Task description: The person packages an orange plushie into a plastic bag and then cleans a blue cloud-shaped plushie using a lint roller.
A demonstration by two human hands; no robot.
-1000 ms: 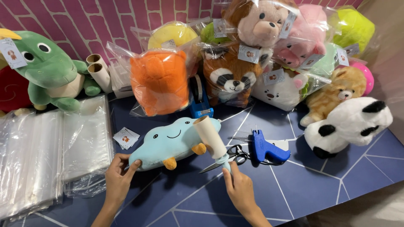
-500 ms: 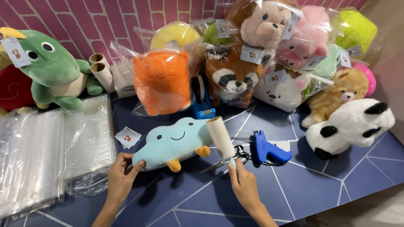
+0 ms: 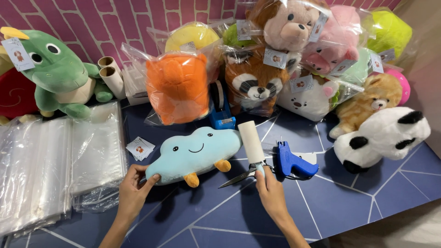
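Observation:
A light blue cloud-shaped plush toy (image 3: 195, 154) with a smiling face and orange feet lies on the dark blue table. My left hand (image 3: 134, 186) grips its left end. My right hand (image 3: 268, 183) holds the handle of a white lint roller (image 3: 251, 142), whose roll stands beside the toy's right end. Scissors (image 3: 239, 177) lie on the table just under the roller, and a blue tagging gun (image 3: 291, 160) lies to their right.
Stacks of clear plastic bags (image 3: 50, 160) lie at the left. A small pile of paper tags (image 3: 140, 148) sits near the toy. Bagged plush toys, an orange one (image 3: 177, 87) among them, line the back wall. A blue tape dispenser (image 3: 221, 110) and a panda plush (image 3: 383, 138) stand nearby.
The cloud toy and the roller have shifted slightly; my right hand has drawn the roller off the toy's right part so it now stands beside it.

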